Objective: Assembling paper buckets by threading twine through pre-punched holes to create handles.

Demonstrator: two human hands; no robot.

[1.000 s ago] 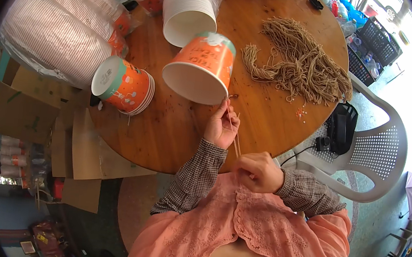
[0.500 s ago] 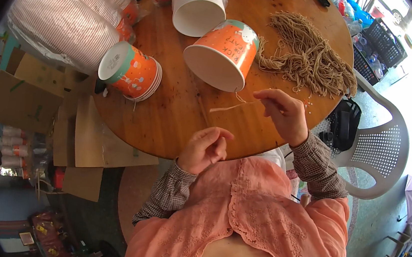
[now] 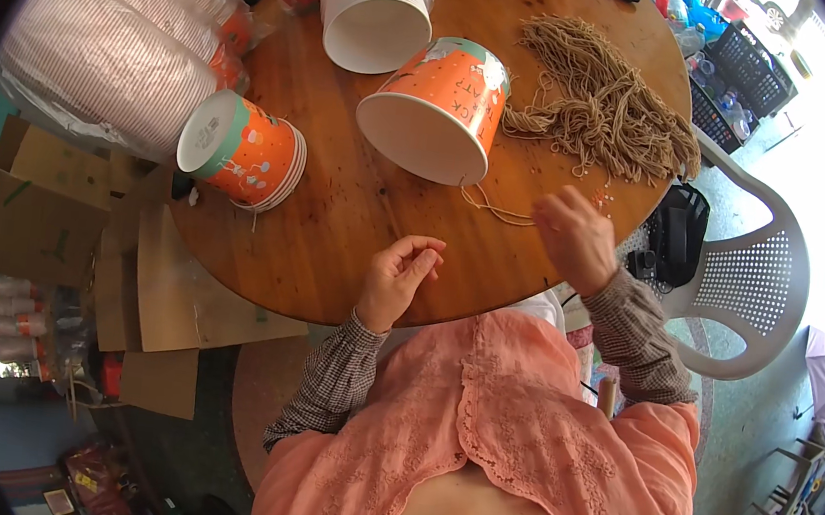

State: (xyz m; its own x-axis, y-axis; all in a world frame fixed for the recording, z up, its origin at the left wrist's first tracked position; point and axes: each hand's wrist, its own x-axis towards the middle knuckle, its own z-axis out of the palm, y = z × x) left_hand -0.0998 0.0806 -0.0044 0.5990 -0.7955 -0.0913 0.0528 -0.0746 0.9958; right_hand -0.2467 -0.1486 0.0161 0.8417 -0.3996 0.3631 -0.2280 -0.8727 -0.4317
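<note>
A large orange-and-green printed paper bucket [image 3: 439, 104] lies tipped on the wooden table, its white open mouth toward me. Thin tan string [image 3: 498, 209] comes from its rim and runs to the right, up to my right hand [image 3: 576, 236]. That hand is closed and slightly blurred, with the fingers curled beside small pale bits on the tabletop; what they pinch is hidden. My left hand [image 3: 400, 281] hovers over the near table edge, thumb and fingers loosely apart, nothing in it. Behind the bucket to the right lies a heap of tan string [image 3: 604, 107].
A short stack of orange buckets [image 3: 243, 151] lies at the left of the table [image 3: 337, 209]. Plastic-wrapped bucket stacks [image 3: 102, 54] and a white bucket stack [image 3: 377, 23] stand behind. Cardboard boxes [image 3: 169, 282] are left; a grey plastic chair [image 3: 747, 283] is right.
My right hand has moved right and a little down, away from the bucket. The string's loose end has swung from the left toward that hand. My left fingers have shifted slightly up.
</note>
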